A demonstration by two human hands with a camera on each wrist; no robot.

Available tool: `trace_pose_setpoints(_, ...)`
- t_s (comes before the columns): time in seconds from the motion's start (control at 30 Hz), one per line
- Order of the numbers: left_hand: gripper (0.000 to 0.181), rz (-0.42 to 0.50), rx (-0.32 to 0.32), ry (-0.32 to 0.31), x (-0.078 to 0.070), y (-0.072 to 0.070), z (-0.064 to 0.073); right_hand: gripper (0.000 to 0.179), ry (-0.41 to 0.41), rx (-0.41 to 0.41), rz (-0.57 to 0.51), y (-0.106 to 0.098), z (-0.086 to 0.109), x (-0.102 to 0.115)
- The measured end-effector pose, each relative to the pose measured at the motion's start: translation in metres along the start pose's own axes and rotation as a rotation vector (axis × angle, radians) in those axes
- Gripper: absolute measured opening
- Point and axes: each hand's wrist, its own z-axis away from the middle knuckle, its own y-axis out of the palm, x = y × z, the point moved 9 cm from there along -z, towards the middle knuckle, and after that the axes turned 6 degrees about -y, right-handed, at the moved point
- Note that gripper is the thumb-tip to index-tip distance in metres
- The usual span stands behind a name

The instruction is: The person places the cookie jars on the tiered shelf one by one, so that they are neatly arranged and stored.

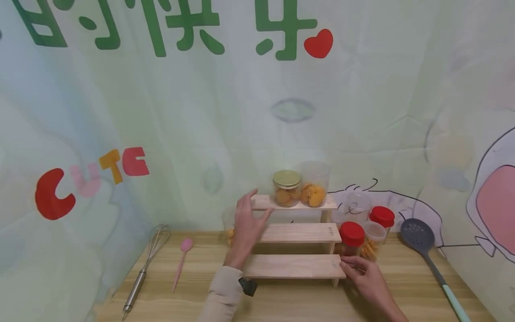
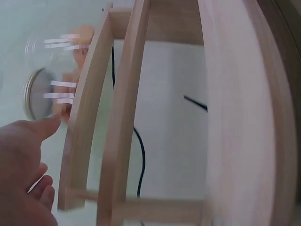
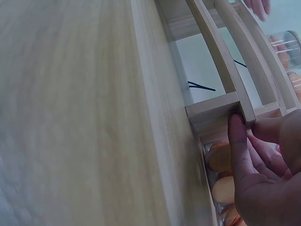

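Beside the wooden rack (image 1: 293,266) stand red-lidded jars (image 1: 352,235).

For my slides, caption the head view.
Right hand grips pale wooden stepped rack bearing two clear round jars, left hand alongside.

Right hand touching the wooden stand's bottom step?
Touching. The right wrist view shows the right hand pinching the end of the bottom step, no gap between.
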Motion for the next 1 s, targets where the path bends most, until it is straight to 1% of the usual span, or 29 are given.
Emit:
trace_pose_setpoints(0.07,0.07,0.021,-0.047,0.023,0.01,-0.014,0.0,0.03,0.003,0.001,-0.002,-0.001,0.0,-0.001)
trace_pose_setpoints(0.17,0.068,0.039,-0.095,0.024,0.031,-0.031,0.0,0.03,0.018,0.004,-0.006,-0.001,-0.001,-0.003)
trace_pose_setpoints(0.3,0.065,0.081,-0.136,-0.022,0.06,-0.049,-0.001,0.032,0.028,0.012,-0.008,-0.002,-0.001,-0.006)
trace_pose_setpoints(0.37,0.065,0.109,-0.134,-0.058,0.073,-0.053,-0.002,0.032,0.03,0.011,-0.007,-0.002,-0.001,-0.006)
trace_pose_setpoints(0.4,0.065,0.121,-0.126,-0.074,0.079,-0.054,-0.002,0.032,0.031,0.011,-0.008,-0.002,-0.001,-0.007)
trace_pose_setpoints(0.47,0.067,0.137,-0.086,-0.116,0.089,-0.052,-0.002,0.032,0.034,0.011,-0.007,-0.002,-0.001,-0.007)
trace_pose_setpoints(0.6,0.077,0.141,0.035,-0.223,0.107,-0.043,0.0,0.032,0.04,0.013,-0.006,-0.002,-0.001,-0.007)
trace_pose_setpoints(0.7,0.083,0.129,0.111,-0.288,0.115,-0.036,0.002,0.033,0.033,0.013,-0.008,-0.002,0.0,-0.006)
trace_pose_setpoints(0.8,0.085,0.11,0.151,-0.319,0.119,-0.033,0.002,0.033,0.028,0.01,-0.008,-0.001,0.0,-0.006)
trace_pose_setpoints(0.9,0.085,0.092,0.171,-0.33,0.122,-0.032,0.002,0.033,0.021,0.009,-0.003,-0.001,0.0,-0.005)
trace_pose_setpoints(1.0,0.088,0.079,0.197,-0.36,0.129,-0.03,0.004,0.032,0.019,0.012,-0.002,0.0,-0.001,-0.004)
